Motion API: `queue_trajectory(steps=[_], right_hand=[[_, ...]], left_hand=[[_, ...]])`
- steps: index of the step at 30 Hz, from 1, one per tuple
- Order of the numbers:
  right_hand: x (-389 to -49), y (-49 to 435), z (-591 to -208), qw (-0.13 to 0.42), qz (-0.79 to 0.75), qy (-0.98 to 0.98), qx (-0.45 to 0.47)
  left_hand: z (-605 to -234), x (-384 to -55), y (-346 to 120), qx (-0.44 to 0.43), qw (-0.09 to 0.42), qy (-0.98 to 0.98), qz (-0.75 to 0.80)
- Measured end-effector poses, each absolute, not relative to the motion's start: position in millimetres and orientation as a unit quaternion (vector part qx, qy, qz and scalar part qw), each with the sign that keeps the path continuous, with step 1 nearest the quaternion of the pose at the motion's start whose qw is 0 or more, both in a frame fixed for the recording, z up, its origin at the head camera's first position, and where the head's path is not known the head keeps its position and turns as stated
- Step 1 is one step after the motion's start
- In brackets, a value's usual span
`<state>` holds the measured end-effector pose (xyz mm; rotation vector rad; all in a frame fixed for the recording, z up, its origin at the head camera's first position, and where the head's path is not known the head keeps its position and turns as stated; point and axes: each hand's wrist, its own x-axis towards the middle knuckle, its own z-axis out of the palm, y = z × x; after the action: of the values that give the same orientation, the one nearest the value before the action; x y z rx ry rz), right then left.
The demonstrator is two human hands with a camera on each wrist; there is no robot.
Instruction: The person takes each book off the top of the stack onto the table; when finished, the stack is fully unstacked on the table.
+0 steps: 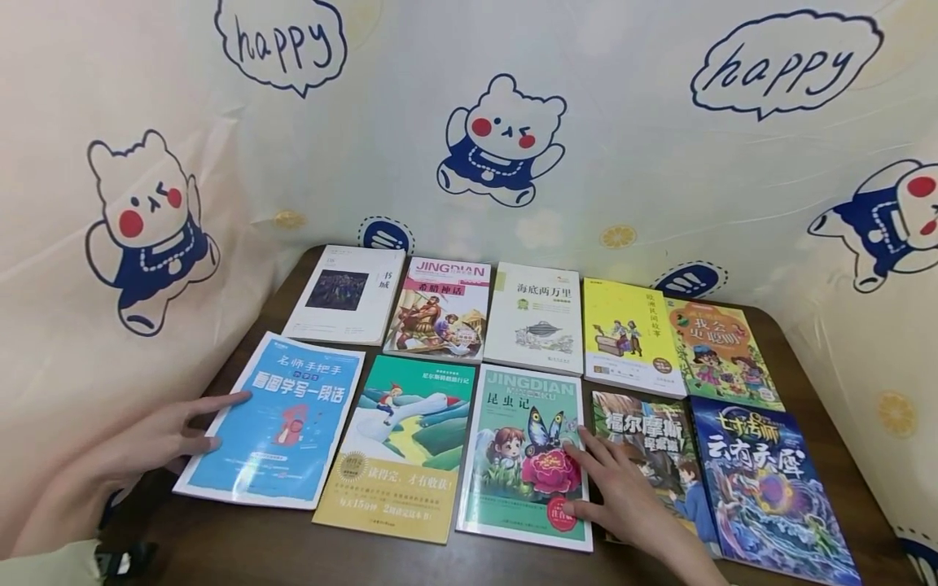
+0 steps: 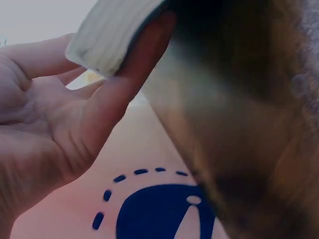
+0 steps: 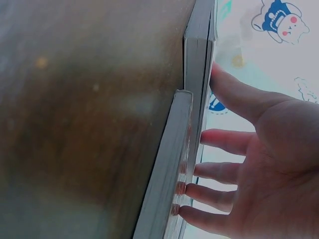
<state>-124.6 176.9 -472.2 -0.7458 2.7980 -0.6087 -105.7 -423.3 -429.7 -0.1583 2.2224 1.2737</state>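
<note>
In the head view my left hand [image 1: 157, 431] is at the left edge of a light blue book [image 1: 293, 468], with index finger and thumb stretched onto its cover. In the left wrist view, my thumb lies along the side of a book's page block [image 2: 112, 37]. My right hand [image 1: 623, 488] rests with spread, nearly straight fingers over the right edge of a green book [image 1: 506, 496] showing a butterfly and a pink flower. That hand partly covers a detective book [image 1: 692, 480] beside it. From the right wrist, my fingertips meet the covers of books seen edge-on [image 3: 162, 169].
Between the blue and green books lies a green-and-yellow book [image 1: 388, 496]. A purple-blue book [image 1: 777, 496] ends the front row. Behind it runs another row, including a white book [image 1: 333, 325] and a yellow one [image 1: 623, 346]. The brown table [image 1: 242, 541] meets a bear-printed cloth [image 1: 410, 122].
</note>
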Motion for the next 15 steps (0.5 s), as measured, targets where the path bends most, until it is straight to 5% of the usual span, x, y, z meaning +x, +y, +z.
queue_trajectory(steps=[15], right_hand=[[-124,178,-477,0.083,-0.209,0.941,-0.255]], left_hand=[[-435,-114,-407,-0.050,0.263,0.875,0.402]])
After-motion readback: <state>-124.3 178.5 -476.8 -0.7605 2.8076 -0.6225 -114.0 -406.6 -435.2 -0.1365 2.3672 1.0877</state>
